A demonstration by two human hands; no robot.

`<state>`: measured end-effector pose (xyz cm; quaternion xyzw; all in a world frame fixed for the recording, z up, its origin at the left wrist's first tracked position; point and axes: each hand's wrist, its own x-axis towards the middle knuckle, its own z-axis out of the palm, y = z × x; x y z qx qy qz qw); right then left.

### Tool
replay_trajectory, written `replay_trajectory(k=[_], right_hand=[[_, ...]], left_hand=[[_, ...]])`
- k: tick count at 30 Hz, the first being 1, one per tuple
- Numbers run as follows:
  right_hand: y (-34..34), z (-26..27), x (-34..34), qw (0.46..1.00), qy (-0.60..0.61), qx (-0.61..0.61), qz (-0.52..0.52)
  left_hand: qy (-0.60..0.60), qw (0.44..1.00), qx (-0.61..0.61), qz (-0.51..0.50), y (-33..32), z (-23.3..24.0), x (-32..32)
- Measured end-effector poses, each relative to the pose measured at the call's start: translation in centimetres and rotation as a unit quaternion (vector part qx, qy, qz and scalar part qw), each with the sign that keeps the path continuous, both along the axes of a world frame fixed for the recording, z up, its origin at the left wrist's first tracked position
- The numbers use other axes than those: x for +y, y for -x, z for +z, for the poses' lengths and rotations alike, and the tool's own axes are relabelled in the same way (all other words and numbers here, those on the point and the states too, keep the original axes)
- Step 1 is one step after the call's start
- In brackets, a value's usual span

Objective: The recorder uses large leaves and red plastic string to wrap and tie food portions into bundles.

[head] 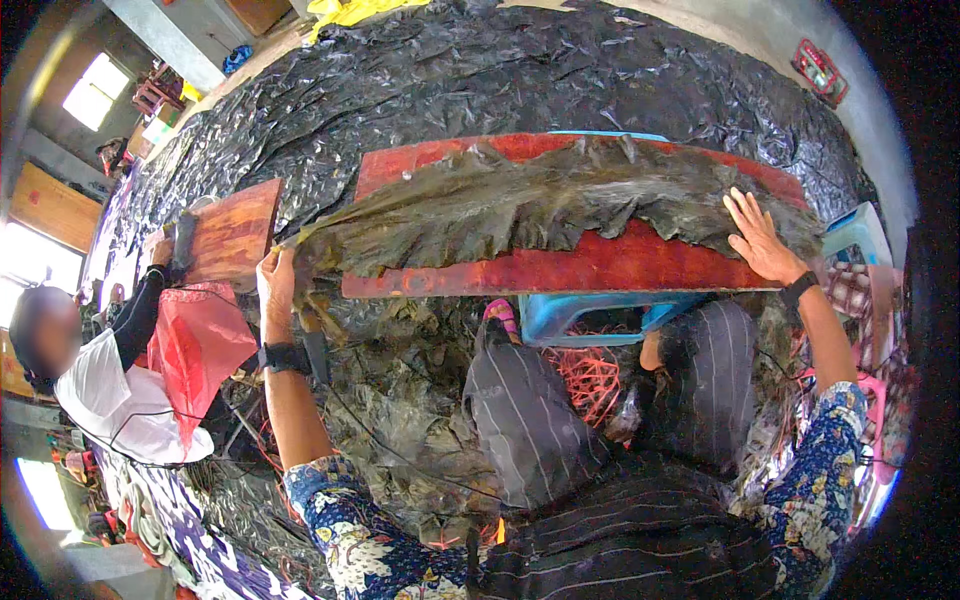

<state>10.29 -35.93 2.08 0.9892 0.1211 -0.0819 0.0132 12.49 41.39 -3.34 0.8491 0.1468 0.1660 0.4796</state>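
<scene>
A long, crumpled sheet of thin dark plastic film [525,202] lies stretched across a red wooden board [585,262]. Pinched between the thumb and fingers of my left hand [276,281] is the sheet's left end, just past the board's left edge. My right hand [765,236] rests with spread fingers on the right part of the sheet, palm down. Under the board stands a blue plastic stool [540,319], between my knees. Each of my wrists wears a dark band.
A person [112,375] at the left works at another wooden board [232,232]. Black plastic sheeting [465,75] covers the floor beyond my board. Pink-red plastic strips [589,382] lie between my feet. Another blue stool [862,232] stands at the right. A black cable [405,454] runs past my left side.
</scene>
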Motion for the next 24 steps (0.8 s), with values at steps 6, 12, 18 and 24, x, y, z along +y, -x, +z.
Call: replay_trajectory(k=[6, 12, 18, 24], right_hand=[[0.4, 0.3, -0.6, 1.000, 0.011, 0.023, -0.010], [-0.6, 3.1, 0.7, 0.998, 0.037, 0.056, -0.018], [-4.4, 7.9, 14.4, 0.922, -0.074, -0.231, 0.302], [-5.6, 7.1, 37.0, 0.824, -0.313, -0.153, 0.447]], left_hand=[[0.100, 0.992, -0.018, 0.075, 1.6, 2.9, -4.6], [-0.167, 0.983, -0.079, -0.011, 2.0, 5.3, -5.2], [-0.226, 0.968, -0.070, -0.082, 3.2, 9.0, -9.6], [-0.197, 0.964, -0.076, -0.160, 4.4, 11.1, -13.7]])
